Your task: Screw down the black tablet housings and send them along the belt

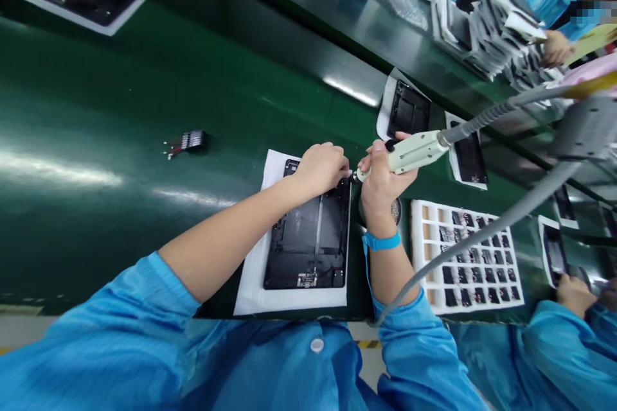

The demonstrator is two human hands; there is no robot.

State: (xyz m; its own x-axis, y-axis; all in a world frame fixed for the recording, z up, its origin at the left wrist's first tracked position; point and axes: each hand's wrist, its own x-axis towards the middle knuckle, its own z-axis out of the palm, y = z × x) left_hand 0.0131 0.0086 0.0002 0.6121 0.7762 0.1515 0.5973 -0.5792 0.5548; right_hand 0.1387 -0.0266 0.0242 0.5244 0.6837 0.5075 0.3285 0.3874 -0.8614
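My right hand is wrapped round a pale electric screwdriver, which lies tilted with its tip toward the left. At that tip, my left hand has its fingers pinched together; whatever they hold is too small to make out. Below my left hand a black tablet housing lies on a white foam sheet, over its upper right corner. A small circuit board shows along the housing's lower edge. Partly hidden behind my right wrist is a round dish of small parts.
A white compartment tray of small wired parts stands at right, with the screwdriver's grey cable crossing it. A bundle of wired black parts lies at left. More housings sit along the bench. Co-workers' hands show at right.
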